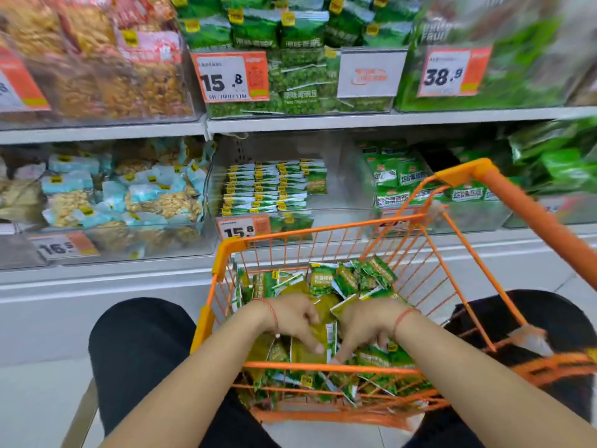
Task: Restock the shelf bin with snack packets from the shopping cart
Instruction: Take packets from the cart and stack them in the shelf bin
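Since we sit facing the shelf bin (pixel 342 176), shopping cart (pixel 323 367) sits between our knees for short reach. Left hand (pixel 292 321) and right hand (pixel 363 324) are fingers-down among loose snack packets (pixel 342 279), gathering a bunch; exact grip hidden.

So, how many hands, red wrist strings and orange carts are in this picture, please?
Hands: 2, the left hand and the right hand
Red wrist strings: 2
Orange cart: 1
Total: 5
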A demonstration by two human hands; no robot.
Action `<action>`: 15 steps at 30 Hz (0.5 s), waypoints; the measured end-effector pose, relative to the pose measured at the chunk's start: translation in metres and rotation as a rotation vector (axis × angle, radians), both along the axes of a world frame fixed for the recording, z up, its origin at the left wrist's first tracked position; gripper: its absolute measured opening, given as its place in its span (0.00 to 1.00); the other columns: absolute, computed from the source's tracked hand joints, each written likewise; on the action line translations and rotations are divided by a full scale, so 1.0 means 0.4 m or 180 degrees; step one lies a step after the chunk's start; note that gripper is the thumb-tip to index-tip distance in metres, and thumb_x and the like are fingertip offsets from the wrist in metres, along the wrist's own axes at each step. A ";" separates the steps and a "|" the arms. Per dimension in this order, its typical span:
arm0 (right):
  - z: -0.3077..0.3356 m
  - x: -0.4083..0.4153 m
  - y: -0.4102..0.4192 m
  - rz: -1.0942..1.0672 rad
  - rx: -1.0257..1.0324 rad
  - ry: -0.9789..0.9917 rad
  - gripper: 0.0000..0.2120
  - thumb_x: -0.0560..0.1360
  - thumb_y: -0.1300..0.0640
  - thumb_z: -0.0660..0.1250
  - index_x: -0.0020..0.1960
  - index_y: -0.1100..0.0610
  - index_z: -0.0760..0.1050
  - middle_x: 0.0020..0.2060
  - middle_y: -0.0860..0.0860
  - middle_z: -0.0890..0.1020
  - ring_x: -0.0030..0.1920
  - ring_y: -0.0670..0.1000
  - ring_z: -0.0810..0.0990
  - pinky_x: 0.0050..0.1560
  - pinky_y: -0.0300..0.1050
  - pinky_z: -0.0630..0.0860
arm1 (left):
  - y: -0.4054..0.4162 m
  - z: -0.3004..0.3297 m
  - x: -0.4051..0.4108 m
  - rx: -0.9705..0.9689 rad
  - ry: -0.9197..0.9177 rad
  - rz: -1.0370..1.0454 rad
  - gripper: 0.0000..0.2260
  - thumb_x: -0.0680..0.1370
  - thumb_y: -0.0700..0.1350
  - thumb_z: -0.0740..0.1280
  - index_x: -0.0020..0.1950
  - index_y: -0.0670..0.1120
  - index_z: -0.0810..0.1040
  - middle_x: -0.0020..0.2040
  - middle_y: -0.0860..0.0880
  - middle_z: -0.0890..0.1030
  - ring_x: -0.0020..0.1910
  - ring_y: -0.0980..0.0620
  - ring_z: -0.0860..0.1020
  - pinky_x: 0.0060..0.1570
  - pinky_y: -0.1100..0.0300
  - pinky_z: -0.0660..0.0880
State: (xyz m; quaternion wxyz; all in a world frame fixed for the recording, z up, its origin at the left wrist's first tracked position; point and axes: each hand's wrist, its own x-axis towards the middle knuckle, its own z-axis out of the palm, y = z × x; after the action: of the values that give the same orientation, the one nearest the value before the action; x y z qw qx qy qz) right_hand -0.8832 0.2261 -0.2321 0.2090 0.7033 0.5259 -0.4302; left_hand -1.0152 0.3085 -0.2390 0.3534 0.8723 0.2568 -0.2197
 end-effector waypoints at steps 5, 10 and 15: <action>-0.004 0.004 0.001 -0.0103 0.0330 0.0392 0.14 0.72 0.49 0.72 0.37 0.58 0.74 0.33 0.50 0.73 0.34 0.48 0.74 0.34 0.38 0.75 | 0.069 0.007 -0.052 -0.0663 -0.1281 0.1635 0.17 0.71 0.45 0.75 0.57 0.44 0.75 0.57 0.44 0.75 0.59 0.49 0.74 0.51 0.55 0.77; -0.005 0.043 0.015 -0.1241 0.1398 0.1253 0.11 0.74 0.55 0.68 0.37 0.55 0.69 0.32 0.50 0.68 0.31 0.45 0.73 0.32 0.35 0.75 | 0.083 -0.002 -0.064 -0.0514 -0.2278 0.2311 0.12 0.71 0.40 0.74 0.47 0.50 0.73 0.58 0.39 0.78 0.60 0.47 0.76 0.63 0.49 0.72; -0.006 0.053 0.029 -0.2443 0.2156 0.1889 0.06 0.78 0.55 0.63 0.51 0.57 0.72 0.48 0.54 0.74 0.41 0.49 0.79 0.40 0.42 0.82 | 0.068 -0.034 -0.054 0.0569 -0.2770 0.1805 0.18 0.69 0.34 0.73 0.38 0.52 0.67 0.54 0.53 0.78 0.63 0.56 0.72 0.62 0.55 0.70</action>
State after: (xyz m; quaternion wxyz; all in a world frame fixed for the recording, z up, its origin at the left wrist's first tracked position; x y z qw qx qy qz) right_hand -0.8620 0.2376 -0.2345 -0.3537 0.7204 0.3779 -0.4615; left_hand -1.0370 0.3359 -0.2526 0.3972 0.8058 0.3299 0.2898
